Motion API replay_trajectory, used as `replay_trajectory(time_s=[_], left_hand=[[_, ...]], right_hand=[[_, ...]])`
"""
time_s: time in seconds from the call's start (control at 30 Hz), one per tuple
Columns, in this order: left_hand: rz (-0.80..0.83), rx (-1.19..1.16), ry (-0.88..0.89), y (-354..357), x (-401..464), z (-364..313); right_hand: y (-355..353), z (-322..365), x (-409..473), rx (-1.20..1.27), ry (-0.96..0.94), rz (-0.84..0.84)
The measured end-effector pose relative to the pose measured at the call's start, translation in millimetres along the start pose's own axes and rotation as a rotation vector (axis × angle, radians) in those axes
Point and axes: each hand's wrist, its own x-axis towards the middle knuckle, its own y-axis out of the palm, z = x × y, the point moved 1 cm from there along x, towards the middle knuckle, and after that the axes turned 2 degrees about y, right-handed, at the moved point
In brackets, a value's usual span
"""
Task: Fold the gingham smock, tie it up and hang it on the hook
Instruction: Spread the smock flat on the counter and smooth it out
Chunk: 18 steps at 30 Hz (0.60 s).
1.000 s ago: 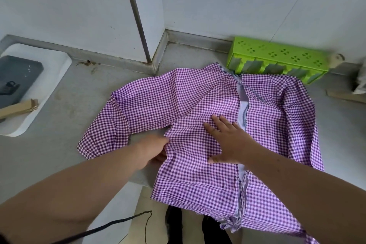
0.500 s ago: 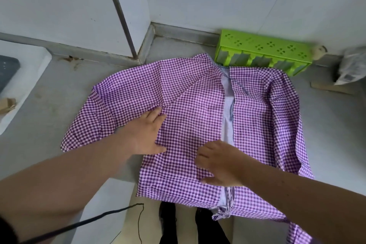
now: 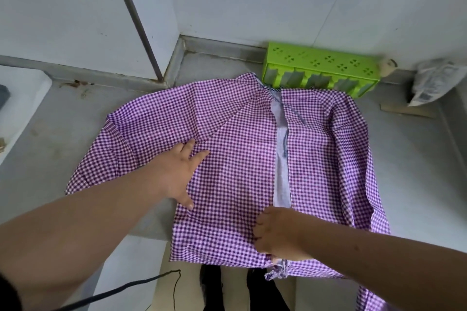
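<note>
1. Hanging over the near edge of the grey surface (image 3: 45, 134), the hem of the gingham smock (image 3: 235, 139) drops toward the floor, with a loose tie dangling from it just below the right hand (image 3: 278, 232)
2. A thin black cord (image 3: 121, 290) trails across the lower left, under the left forearm
3. The right hand sits at the smock's near hem beside the open centre slit; its fingers are curled down onto the cloth, and its grip seems to bunch the fabric (whether it truly pinches the cloth I cannot tell)
4. The left hand (image 3: 177, 171) lies flat on the left panel of the smock, fingers straight and spread, thumb pointing toward the near edge; its grip is wide and holds nothing, only presses the cloth down
5. The smock is spread over the surface, purple-and-white checks up, a pale lining showing along the centre slit; its left sleeve stretches out to the left, and the right side is folded inward
6. A white tray (image 3: 17, 108) rests at the far left edge
7. A green plastic rack (image 3: 321, 68) stands against the wall, just beyond the smock's collar
8. A crumpled clear plastic bag (image 3: 434, 83) lies at the far right, by the wall
</note>
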Motion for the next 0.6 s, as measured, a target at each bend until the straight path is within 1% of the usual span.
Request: replay_trajectory(time_s=[0.1,0.2,0.27,0.33,0.37,0.4,0.47,0.6], left_hand=[[0.019,0.032,-0.018,-7,-2,-1],[0.001,0.050,-0.057,-13,-1,-8],[-0.079,0.046,-0.030,-16,-1,-16],[-0.167,0.081,0.069,-17,0,-31],[-0.161,0.101,0.114,-17,1,-40],[-0.122,0.121,0.134,-18,2,-49],[-0.014,0.138,0.102,-18,5,-64],[0.068,0.140,0.054,-18,10,-74]], right_hand=[[1,2,-6,0.027,-0.014,0.007],[0,3,-14,0.080,-0.006,-0.074],[-3,0,-21,0.136,0.041,-0.139],[-6,-2,-30,0.147,0.081,-0.133],[-5,-3,-35,0.145,0.085,-0.102],[-3,-3,-39,0.147,0.083,-0.063],[4,-3,-44,0.147,0.081,-0.005],[18,-5,-48,0.052,0.130,-0.020]])
